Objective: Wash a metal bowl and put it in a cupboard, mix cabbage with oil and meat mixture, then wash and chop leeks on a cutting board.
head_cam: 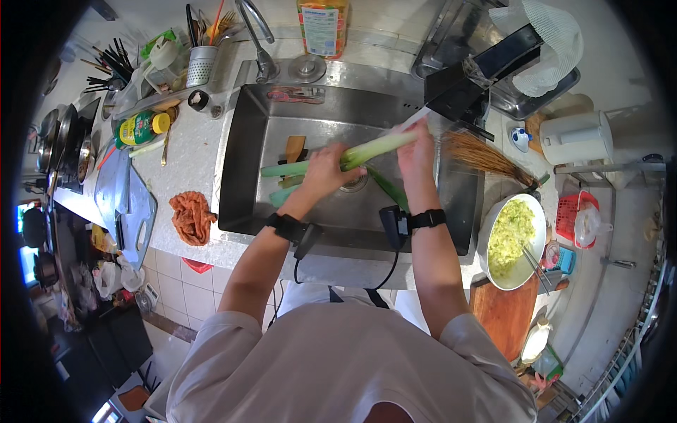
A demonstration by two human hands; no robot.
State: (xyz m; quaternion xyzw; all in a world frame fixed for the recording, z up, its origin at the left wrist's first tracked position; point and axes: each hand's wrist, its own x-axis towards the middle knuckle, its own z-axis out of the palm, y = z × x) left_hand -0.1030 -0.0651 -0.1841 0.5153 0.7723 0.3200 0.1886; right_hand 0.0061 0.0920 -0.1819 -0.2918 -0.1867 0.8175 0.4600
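Observation:
A thick leek or large green onion (pixel 382 147) slants over a stainless steel sink (pixel 296 124). My left hand (pixel 329 169) grips it around its green part. At the pale end, my right hand (pixel 415 150) is closed around it, with a whitish strip near the fingers that is too blurred to name. Long green leaves (pixel 285 169) extend left of my left hand, and another green leaf (pixel 389 187) hangs down near my right wrist. In the sink's left part lies a wooden spatula (pixel 294 148). The sink drain (pixel 354 184) is partly hidden by my left hand.
A steel faucet (pixel 260 47) stands behind the sink. Left are an orange cloth (pixel 192 218), a green bottle with yellow cap (pixel 138 128) and a knife on a cutting board (pixel 138 211). Right are a straw brush (pixel 484 156), a white bowl of chopped food (pixel 510 240) and a wooden board (pixel 502 317).

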